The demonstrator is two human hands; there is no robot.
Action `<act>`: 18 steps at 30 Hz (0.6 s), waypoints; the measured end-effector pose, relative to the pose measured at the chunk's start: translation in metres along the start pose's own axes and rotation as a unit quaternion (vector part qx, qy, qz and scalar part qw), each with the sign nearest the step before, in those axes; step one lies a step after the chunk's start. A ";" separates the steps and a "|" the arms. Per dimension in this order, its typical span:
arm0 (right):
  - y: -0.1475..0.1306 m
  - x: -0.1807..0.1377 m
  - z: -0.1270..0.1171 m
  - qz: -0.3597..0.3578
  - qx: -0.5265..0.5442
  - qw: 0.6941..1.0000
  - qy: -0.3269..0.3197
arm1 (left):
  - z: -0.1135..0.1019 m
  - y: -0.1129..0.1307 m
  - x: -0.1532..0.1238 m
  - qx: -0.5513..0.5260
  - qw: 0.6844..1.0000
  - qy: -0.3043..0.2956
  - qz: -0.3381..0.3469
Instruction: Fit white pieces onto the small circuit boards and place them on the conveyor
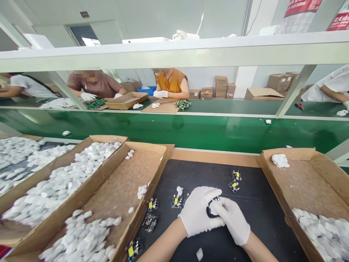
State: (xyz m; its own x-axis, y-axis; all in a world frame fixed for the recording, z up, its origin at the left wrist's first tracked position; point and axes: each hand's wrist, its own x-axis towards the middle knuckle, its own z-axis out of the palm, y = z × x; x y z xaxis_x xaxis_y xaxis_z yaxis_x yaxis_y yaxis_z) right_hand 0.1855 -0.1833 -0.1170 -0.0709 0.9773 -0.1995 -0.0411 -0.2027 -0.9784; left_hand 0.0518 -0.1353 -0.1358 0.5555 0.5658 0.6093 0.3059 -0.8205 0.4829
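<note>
Over the black mat [253, 211], my left hand [199, 213] in a white glove is closed around a small black circuit board [210, 206]. My right hand [236, 220], also gloved, has its fingers closed at the board's right side. White material shows on the board between the fingers; I cannot tell it clearly from the glove tips. Left of my hands lies a board with a yellow part [176, 201], a white lump [179, 190] beside it. Two more boards [233, 186] lie beyond my right hand. A loose white lump [200, 254] rests near the front.
Cardboard trays with white lumps stand left [136, 171] and right [313, 174]. Several boards [149, 222] lie along the left tray. Behind the mat runs a green conveyor belt [191, 131] under a shelf [174, 54]. Co-workers [171, 83] sit across it.
</note>
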 end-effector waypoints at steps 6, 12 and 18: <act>0.001 0.001 -0.001 -0.009 -0.046 0.999 0.008 | 0.005 0.000 -0.002 0.016 1.000 0.021 0.002; 0.005 -0.001 -0.002 -0.019 -0.070 0.997 0.024 | 0.006 0.004 -0.004 0.013 0.998 0.053 0.017; -0.003 -0.003 0.001 -0.005 -0.123 0.992 -0.002 | 0.003 0.001 -0.003 0.006 0.999 0.036 0.012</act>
State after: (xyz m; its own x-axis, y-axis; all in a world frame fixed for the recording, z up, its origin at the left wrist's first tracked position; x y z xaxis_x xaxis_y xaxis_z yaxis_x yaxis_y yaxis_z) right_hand 0.1852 -0.1860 -0.1137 -0.0751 0.9788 -0.1907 0.2030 -0.1722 -0.9639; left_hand 0.0528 -0.1380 -0.1390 0.5066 0.5493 0.6645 0.3029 -0.8350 0.4593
